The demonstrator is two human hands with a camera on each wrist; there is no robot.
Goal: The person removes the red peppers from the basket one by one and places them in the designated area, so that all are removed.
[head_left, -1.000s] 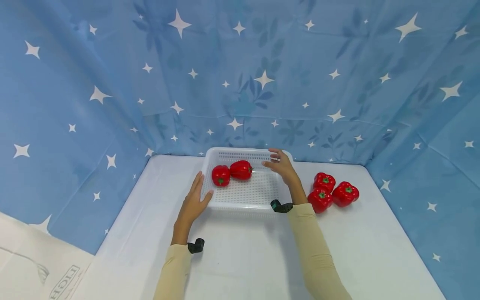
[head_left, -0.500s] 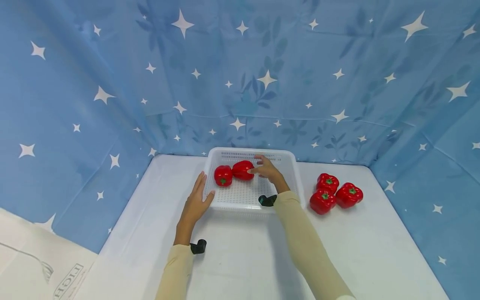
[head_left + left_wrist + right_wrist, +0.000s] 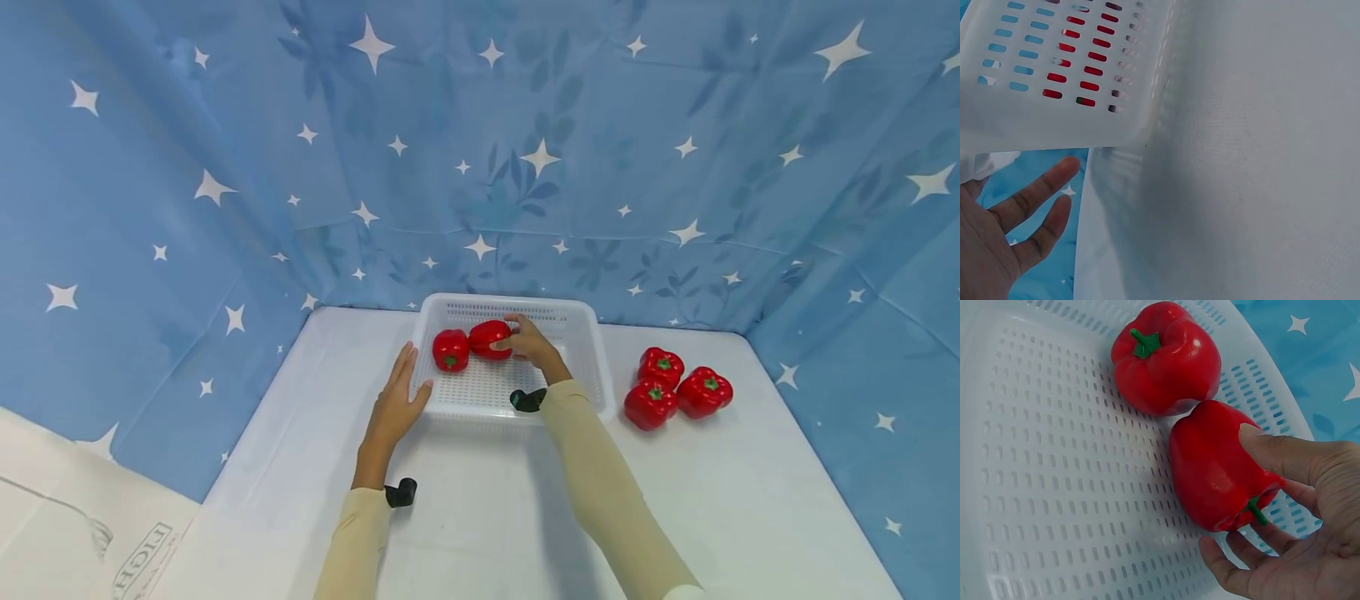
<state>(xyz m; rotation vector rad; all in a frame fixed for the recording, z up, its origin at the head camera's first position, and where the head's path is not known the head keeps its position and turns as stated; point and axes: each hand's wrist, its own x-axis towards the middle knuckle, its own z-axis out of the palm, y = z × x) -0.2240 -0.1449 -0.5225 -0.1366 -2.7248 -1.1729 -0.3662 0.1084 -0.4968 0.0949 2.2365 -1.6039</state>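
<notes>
Inside a white perforated plastic basket lie two red bell peppers with green stems. My right hand reaches into the basket and holds the right-hand bell pepper at its stem end. In the right wrist view the thumb lies on its side and the fingers curl around below the stem. The other bell pepper touches it. Beside the basket's left side is my left hand, fingers straight and thumb apart, holding nothing. In the left wrist view the left hand shows next to the slotted basket wall.
Three more red bell peppers stand grouped on the white table to the right of the basket. A blue star-patterned curtain hangs behind and at both sides. Printed pale material lies at the lower left.
My right hand has moved left from the basket's right side to the right-hand pepper and closed its fingers about it. The left hand has stayed beside the basket. The head view has shifted slightly.
</notes>
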